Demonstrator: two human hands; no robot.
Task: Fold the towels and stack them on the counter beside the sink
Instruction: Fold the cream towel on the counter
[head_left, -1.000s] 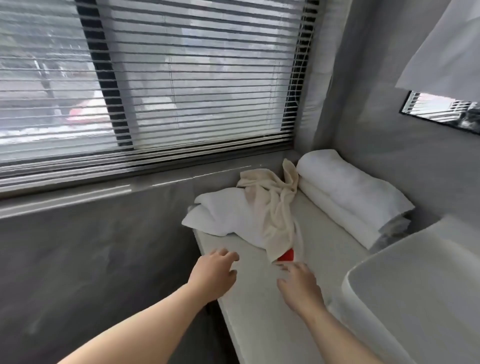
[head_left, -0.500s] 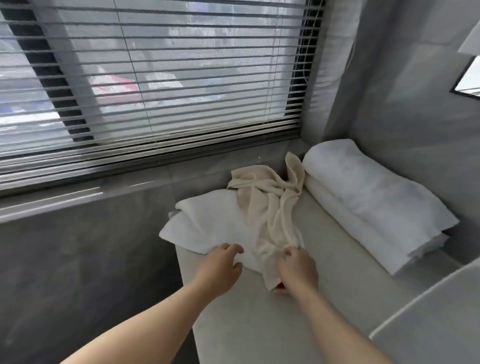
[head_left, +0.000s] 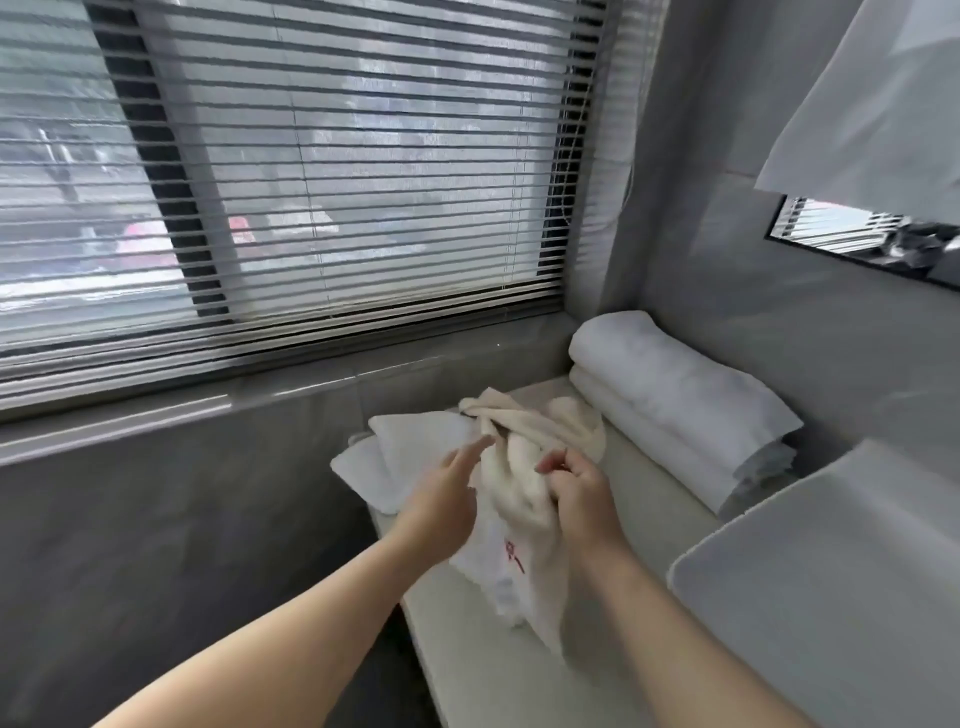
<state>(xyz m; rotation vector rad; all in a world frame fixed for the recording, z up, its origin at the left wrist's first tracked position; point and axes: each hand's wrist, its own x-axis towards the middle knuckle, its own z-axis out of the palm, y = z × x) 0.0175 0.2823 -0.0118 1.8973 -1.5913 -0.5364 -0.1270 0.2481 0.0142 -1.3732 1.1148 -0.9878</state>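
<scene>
Snagging is to be feared: the cream towel (head_left: 550, 426), bunched over the worktop (head_left: 483, 670), is gripped by the right hand (head_left: 579, 491) alone, the left hand (head_left: 444, 493) held open, so the white towel (head_left: 415, 441) beneath may be dragged off.

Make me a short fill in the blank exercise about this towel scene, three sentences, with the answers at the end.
1. The right hand grips a cream towel that bears ____ markings.
2. The folded white towels lie on the counter to the ____ of the cream towel.
3. The left hand has straight fingers and grips ____.

Answers: red; right; nothing.
</scene>
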